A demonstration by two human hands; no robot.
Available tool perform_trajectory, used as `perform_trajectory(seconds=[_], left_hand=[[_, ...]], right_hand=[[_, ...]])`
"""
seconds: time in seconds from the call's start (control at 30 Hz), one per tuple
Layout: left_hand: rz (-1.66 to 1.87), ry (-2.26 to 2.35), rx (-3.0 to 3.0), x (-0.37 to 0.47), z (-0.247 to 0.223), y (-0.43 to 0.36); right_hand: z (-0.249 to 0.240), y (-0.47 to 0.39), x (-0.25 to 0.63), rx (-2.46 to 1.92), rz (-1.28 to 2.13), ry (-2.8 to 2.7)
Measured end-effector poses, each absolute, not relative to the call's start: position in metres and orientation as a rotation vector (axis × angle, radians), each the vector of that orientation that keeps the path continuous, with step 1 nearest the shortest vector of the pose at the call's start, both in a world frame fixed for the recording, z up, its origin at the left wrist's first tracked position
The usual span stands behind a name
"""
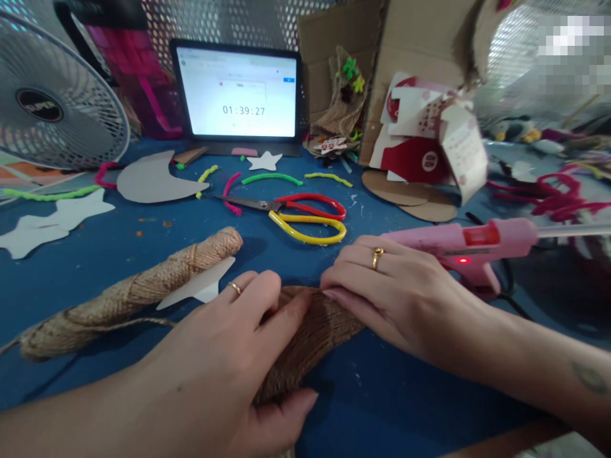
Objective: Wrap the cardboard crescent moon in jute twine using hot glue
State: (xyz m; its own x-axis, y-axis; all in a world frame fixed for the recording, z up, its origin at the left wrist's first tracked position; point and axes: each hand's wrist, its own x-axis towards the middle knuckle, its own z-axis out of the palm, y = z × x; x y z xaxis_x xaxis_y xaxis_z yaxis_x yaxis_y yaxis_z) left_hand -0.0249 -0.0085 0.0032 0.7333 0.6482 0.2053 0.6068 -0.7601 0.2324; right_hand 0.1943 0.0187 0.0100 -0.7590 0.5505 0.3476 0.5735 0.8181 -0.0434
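Observation:
Between my hands lies a curved piece covered in rows of brown twine (310, 337), close to the blue tabletop. My left hand (229, 356) grips it from the left, thumb below and index finger along its upper edge. At its upper right part, my right hand (382, 286) pinches the edge between thumb and fingers. A roll of jute twine (133, 289) lies to the left, a strand running from it under my left hand. Beyond my right hand rests a pink glue gun (477, 245) with a red light lit. Part of the twine-covered piece is hidden under my hands.
Scissors (305, 216) with red and yellow handles lie ahead. Behind them are pipe cleaner pieces (272, 179), a grey crescent cutout (147, 181) and white stars (265, 160). A fan (57, 102), a tablet (238, 95) and cardboard (415, 44) stand at the back.

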Motion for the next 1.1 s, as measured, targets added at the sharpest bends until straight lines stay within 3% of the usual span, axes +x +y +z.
perform_trajectory(seconds=[1.1], left_hand=[[0.646, 1.001, 2.842, -0.0244, -0.0025, -0.007]], right_hand=[[0.0062, 0.0105, 0.1974, -0.807, -0.114, -2.639]])
